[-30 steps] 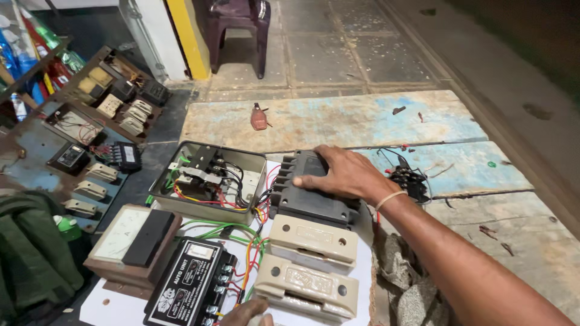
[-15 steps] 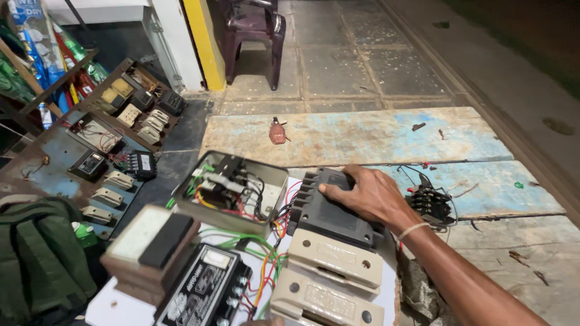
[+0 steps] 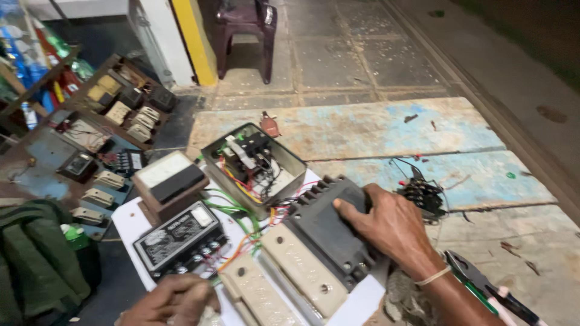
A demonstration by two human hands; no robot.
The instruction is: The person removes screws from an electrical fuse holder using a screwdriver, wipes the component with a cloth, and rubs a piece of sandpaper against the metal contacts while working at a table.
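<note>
Our right hand [image 3: 393, 226] lies flat, fingers spread, on the dark grey plastic switch block [image 3: 329, 232] on the white board [image 3: 130, 220], beside two cream fuse carriers [image 3: 284, 274]. Our left hand [image 3: 172, 300] rests loosely curled at the board's near edge, holding nothing we can see.

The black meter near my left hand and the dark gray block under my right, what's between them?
In the head view, a tangle of green, red and orange wires lies between the black meter and dark gray block.
</note>
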